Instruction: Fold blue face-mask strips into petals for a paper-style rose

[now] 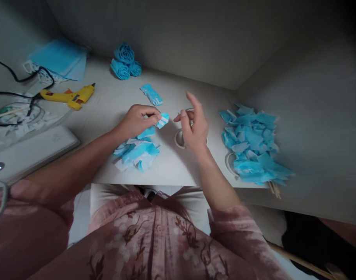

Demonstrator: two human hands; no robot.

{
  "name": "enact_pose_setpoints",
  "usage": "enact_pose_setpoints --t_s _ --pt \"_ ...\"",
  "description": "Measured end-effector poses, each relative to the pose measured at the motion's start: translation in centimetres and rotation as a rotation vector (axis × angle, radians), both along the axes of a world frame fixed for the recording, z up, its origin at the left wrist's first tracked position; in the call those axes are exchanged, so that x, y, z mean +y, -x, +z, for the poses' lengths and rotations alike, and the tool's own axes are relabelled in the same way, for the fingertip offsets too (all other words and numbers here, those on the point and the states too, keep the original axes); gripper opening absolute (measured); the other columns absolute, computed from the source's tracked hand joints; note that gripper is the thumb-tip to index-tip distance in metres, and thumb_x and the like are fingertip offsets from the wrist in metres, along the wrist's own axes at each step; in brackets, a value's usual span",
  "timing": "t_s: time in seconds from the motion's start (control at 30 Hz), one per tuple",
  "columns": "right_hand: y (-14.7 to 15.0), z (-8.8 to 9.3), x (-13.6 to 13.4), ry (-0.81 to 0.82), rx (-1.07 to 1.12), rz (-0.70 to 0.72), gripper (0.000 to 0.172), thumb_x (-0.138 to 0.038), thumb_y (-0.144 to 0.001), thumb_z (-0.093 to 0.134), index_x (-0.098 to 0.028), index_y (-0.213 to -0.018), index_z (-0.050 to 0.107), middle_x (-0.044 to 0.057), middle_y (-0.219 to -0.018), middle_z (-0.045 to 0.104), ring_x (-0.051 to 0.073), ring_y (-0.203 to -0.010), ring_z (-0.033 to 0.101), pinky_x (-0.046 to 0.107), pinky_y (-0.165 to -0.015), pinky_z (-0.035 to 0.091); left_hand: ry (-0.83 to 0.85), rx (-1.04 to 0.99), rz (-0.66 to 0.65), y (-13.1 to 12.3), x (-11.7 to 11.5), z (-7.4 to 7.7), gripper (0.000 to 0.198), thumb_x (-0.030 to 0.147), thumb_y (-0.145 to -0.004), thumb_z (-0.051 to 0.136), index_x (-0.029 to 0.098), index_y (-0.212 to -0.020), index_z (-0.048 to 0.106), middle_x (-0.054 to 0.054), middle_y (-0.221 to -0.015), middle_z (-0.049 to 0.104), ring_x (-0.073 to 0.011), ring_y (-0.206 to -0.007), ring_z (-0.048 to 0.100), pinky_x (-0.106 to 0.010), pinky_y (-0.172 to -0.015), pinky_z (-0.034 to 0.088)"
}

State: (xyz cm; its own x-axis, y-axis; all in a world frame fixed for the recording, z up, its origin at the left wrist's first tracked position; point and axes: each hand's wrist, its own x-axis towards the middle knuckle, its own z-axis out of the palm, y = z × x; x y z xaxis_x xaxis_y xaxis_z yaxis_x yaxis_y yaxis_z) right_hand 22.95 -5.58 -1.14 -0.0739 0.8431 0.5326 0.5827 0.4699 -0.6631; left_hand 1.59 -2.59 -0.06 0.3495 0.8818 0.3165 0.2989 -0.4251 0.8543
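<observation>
One small blue-and-white strip of thin sheet (pixel 163 120) sits mid-frame, pinched by the left hand (pixel 138 118). Just right of it hovers the empty right hand (pixel 194 124), half spread, partly hiding a cream-coloured ring (pixel 176 139). I see crumpled blue-and-white scraps (pixel 141 153) lower centre-left, a yellow plastic glue gun (pixel 80 96) upper left.

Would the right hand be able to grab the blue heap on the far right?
Probably yes: the right hand looks open, and nothing seems to stand between it and the blue heap.
</observation>
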Motion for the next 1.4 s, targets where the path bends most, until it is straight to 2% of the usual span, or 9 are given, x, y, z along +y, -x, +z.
enact_pose_setpoints --t_s 0.1,0.27,0.47,0.6,0.73,0.97,1.1,1.27,1.4 --pt "-0.2 -0.2 0.7 0.082 0.141 -0.017 0.055 -0.055 -0.107 0.043 -0.027 -0.154 0.050 0.005 -0.097 0.078 0.018 -0.080 0.065 0.034 -0.082 0.055 0.014 -0.061 0.012 0.1 0.1 -0.2 0.031 0.043 -0.084 0.063 0.015 -0.076 0.073 -0.001 -0.069 0.066 -0.0129 -0.067 0.058 -0.023 -0.065 0.046" --pt "0.4 -0.1 1.2 0.388 0.408 0.254 0.059 -0.076 -0.092 0.056 -0.023 -0.110 0.075 0.005 -0.095 0.071 0.016 -0.086 0.062 0.031 -0.078 0.053 -0.003 -0.074 -0.025 0.1 0.2 -0.4 0.034 0.047 -0.087 0.064 0.015 -0.079 0.074 -0.001 -0.068 0.066 -0.0124 -0.065 0.057 -0.023 -0.064 0.046" --pt "1.5 0.6 0.4 0.466 0.503 0.298 0.055 -0.074 -0.073 0.080 -0.022 -0.087 0.067 -0.001 -0.081 0.059 0.013 -0.079 0.053 0.028 -0.077 0.046 -0.017 -0.046 -0.034 -0.1 0.1 -0.3 0.036 0.048 -0.088 0.062 0.016 -0.074 0.071 0.000 -0.063 0.062 -0.0121 -0.063 0.056 -0.023 -0.063 0.045" --pt "1.7 0.4 0.4 0.465 0.516 0.303 0.054 -0.070 -0.070 0.084 -0.022 -0.077 0.060 -0.003 -0.075 0.052 0.012 -0.075 0.047 0.028 -0.073 0.041 0.045 -0.043 -0.043 -0.2 0.1 -0.4 0.034 0.048 -0.085 0.064 0.016 -0.077 0.071 0.000 -0.067 0.065 -0.0129 -0.065 0.059 -0.023 -0.063 0.046" --pt "1.4 0.1 0.6 0.478 0.535 0.333 0.047 -0.064 -0.073 0.084 -0.021 -0.080 0.065 -0.003 -0.074 0.053 0.012 -0.072 0.046 0.028 -0.072 0.041 0.133 -0.088 -0.056 -0.2 0.3 -0.5 0.032 0.048 -0.082 0.066 0.016 -0.075 0.070 0.000 -0.065 0.062 -0.0119 -0.062 0.056 -0.022 -0.060 0.045" --pt "1.0 -0.1 0.9 0.453 0.511 0.314 0.041 -0.060 -0.078 0.081 -0.021 -0.085 0.070 -0.001 -0.078 0.065 0.013 -0.075 0.055 0.029 -0.079 0.049 0.215 -0.145 -0.119 0.1 0.4 0.0 0.029 0.042 -0.087 0.061 0.017 -0.071 0.064 0.001 -0.064 0.058 -0.0114 -0.060 0.053 -0.024 -0.062 0.045" --pt "1.0 -0.4 1.1 0.444 0.508 0.265 0.036 -0.055 -0.077 0.081 -0.021 -0.085 0.072 -0.001 -0.079 0.067 0.013 -0.076 0.057 0.029 -0.080 0.050 0.176 -0.152 -0.087 0.2 0.5 0.0 0.033 0.044 -0.090 0.058 0.017 -0.071 0.063 0.000 -0.068 0.060 -0.0129 -0.067 0.055 -0.025 -0.067 0.045" --pt "1.2 -0.3 0.9 0.480 0.508 0.285 0.031 -0.051 -0.078 0.079 -0.022 -0.088 0.074 -0.001 -0.081 0.069 0.014 -0.080 0.061 0.031 -0.083 0.051 0.127 -0.121 -0.073 0.1 0.7 -0.4 0.028 0.044 -0.079 0.072 0.017 -0.076 0.068 0.001 -0.070 0.061 -0.0120 -0.066 0.052 -0.025 -0.065 0.042" --pt "1.4 0.1 0.6 0.484 0.525 0.264 0.035 -0.055 -0.082 0.075 -0.024 -0.098 0.074 0.001 -0.088 0.069 0.015 -0.084 0.062 0.031 -0.081 0.051 0.118 -0.132 -0.070 -0.1 0.6 -0.6 0.028 0.044 -0.079 0.072 0.017 -0.075 0.068 0.000 -0.069 0.062 -0.0122 -0.066 0.053 -0.025 -0.064 0.042"
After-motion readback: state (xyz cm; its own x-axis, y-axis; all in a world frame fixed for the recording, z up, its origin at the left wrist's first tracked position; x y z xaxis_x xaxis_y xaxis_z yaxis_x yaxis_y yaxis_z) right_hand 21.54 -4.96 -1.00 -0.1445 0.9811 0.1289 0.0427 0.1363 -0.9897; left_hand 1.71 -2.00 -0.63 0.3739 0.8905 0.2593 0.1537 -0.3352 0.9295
